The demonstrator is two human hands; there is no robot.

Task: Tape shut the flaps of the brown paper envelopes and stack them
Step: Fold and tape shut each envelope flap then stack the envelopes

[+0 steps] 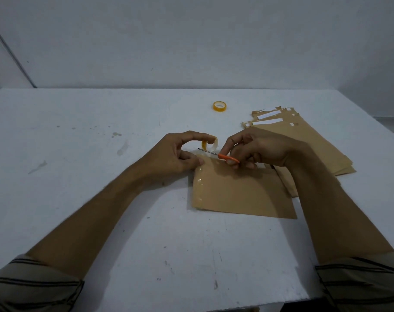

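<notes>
1. Two hands meet over the far left corner of one brown envelope (241, 192), which lies flat mid-worktop (78, 165), its near edge well back from the worktop's front edge.
2. My left hand (180, 154) hooks a finger over a tape roll (210, 144), and its thumb presses the envelope's corner.
3. My right hand (259, 149) grips orange-handled scissors (223, 155), blades pointing left below the roll; I cannot tell if they are parted.
4. A shiny tape strip (197, 185) runs down the envelope's left edge.
5. The stack of envelopes (304, 140) lies fanned to the right, close to the worktop's right edge and partly under my right forearm.
6. A second tape roll (220, 106) sits farther back, apart from everything; the widest white stretch lies to my left.
</notes>
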